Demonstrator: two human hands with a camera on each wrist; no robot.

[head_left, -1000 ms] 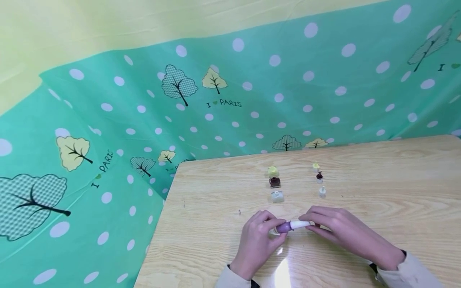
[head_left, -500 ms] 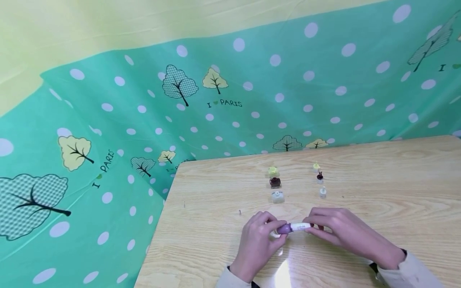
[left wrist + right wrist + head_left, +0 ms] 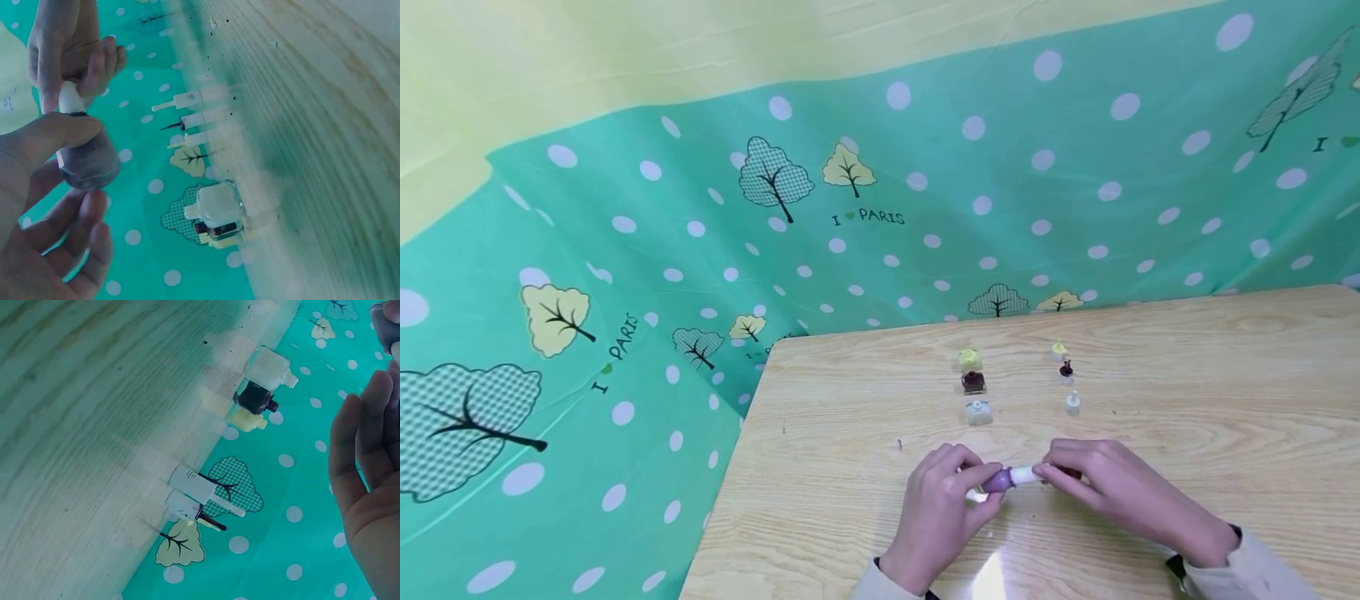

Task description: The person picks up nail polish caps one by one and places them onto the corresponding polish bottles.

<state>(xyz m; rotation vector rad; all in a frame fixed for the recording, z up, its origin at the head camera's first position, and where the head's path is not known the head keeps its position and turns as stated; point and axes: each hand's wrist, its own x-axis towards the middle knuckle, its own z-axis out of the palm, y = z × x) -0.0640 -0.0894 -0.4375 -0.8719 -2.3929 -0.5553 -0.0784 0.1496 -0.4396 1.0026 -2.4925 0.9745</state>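
Note:
My left hand (image 3: 934, 508) pinches a nail polish bottle (image 3: 997, 481) with purple polish between thumb and fingers. The bottle lies tilted on its side above the table, its white cap (image 3: 1024, 475) towards the right. At the cap's end, my right hand (image 3: 1112, 479) holds it with thumb and fingertips. Seen from the left wrist, the cap (image 3: 70, 97) meets the bottle (image 3: 94, 162) at the neck. Part of the glass is covered by my left fingers. In the right wrist view the bottle is mostly cut off at the edge.
Beyond my hands stand three uncapped bottles in a column: milky white (image 3: 978, 413), dark brown (image 3: 973, 383) and yellow (image 3: 969, 360). To their right, three caps stand brush up: a white-brushed cap (image 3: 1072, 403), a dark-brushed cap (image 3: 1066, 372) and a yellow-brushed cap (image 3: 1059, 350).
My right fingers have shifted their hold and turned the white cap; print showing on it half a second ago is out of sight. Bottle and left hand have moved slightly right.

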